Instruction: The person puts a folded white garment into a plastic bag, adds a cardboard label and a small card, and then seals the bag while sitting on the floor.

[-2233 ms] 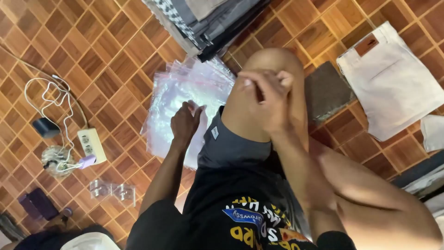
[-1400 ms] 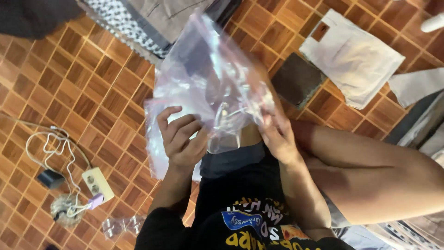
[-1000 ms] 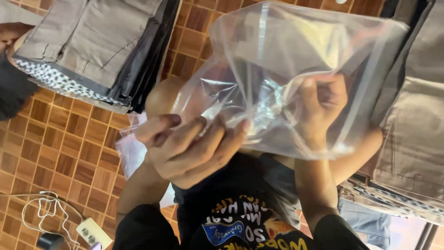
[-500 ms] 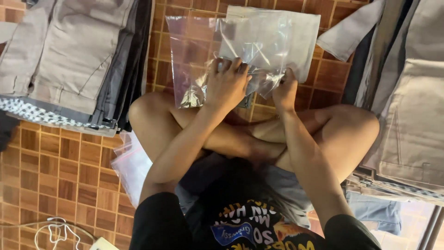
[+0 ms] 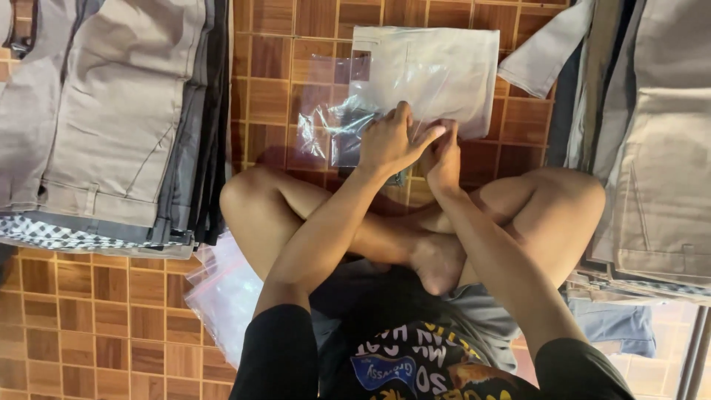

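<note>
Both hands, left hand (image 5: 389, 141) and right hand (image 5: 444, 152), had a closed grip on the clear plastic bag (image 5: 333, 122), pinning its mouth against the folded beige shorts (image 5: 433, 70) on the floor (image 5: 270, 44), apparently for bagging.

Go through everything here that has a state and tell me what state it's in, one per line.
Clear plastic bag: crumpled, gripped by both hands.
Folded pale beige garment: flat on floor, partly under the bag.
Left hand: closed on bag.
Right hand: closed on bag.
Left stack of folded trousers: piled neatly.
</note>
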